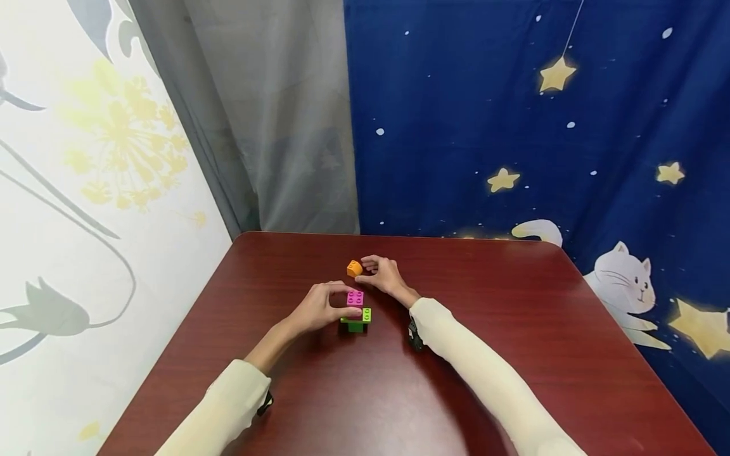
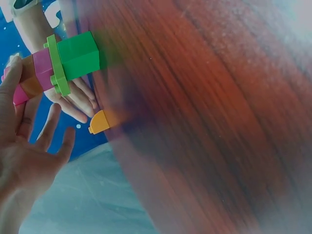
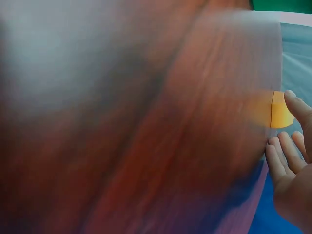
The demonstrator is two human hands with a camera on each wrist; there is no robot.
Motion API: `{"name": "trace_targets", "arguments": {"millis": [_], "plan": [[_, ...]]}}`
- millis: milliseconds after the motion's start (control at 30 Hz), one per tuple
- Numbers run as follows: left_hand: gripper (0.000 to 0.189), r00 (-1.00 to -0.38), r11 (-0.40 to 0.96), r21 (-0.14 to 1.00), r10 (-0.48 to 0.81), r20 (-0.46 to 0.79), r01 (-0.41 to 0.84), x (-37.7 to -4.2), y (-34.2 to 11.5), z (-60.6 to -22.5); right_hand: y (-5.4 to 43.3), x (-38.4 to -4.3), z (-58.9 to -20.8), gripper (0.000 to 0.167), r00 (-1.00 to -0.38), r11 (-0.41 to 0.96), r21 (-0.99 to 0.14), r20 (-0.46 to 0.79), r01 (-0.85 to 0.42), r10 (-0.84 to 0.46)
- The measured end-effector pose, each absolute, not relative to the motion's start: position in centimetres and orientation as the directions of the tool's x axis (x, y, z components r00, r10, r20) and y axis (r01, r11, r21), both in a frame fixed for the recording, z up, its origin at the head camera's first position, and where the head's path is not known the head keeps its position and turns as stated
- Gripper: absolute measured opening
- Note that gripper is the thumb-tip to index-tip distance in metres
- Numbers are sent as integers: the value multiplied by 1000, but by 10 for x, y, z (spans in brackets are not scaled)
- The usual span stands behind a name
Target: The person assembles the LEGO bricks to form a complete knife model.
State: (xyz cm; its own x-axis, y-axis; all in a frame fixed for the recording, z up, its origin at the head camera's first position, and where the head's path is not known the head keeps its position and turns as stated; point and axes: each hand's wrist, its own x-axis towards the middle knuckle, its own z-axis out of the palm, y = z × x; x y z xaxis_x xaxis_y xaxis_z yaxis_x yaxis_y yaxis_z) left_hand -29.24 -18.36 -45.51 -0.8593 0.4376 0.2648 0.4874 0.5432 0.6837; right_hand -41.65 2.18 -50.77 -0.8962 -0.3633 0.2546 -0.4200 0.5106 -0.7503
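Note:
My left hand pinches the upper part of a stack of toy building bricks between thumb and fingers. In the left wrist view the stack has a green brick at its base, then a lime studded plate, a magenta brick, an orange-brown brick and a pink brick on top. Farther back on the table lies a loose orange brick with a rounded side. Beside it is my right hand, fingers spread apart and thumb close to the brick; contact is unclear.
The dark red wooden table carries the bricks. Behind it hang a grey curtain and a blue curtain with stars. A white patterned wall stands along the left. Each wrist wears a small black device.

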Motion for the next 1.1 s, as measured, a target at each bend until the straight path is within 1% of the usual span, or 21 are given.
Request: {"name": "trace_targets", "arguments": {"millis": [167,467,567,900,1100], "plan": [[44,-849,524,691,456,266,498,-293,-182,-454,13,-423,-507,53,-895,506,-755,244,-418,-374],[45,-842,518,681,451,295,517,-293,-180,-456,12,-421,-500,41,-864,509,-720,262,-471,-429],[45,-850,524,688,446,281,502,-293,-182,-456,16,-419,-501,40,-856,510,-715,251,-479,-451],[41,-868,538,699,426,257,471,-292,-186,-456,47,-402,-505,40,-824,492,-707,233,-509,-517],[41,-858,525,699,439,266,485,-295,-185,-458,70,-390,-504,40,-818,475,-713,244,-516,-522]]}}
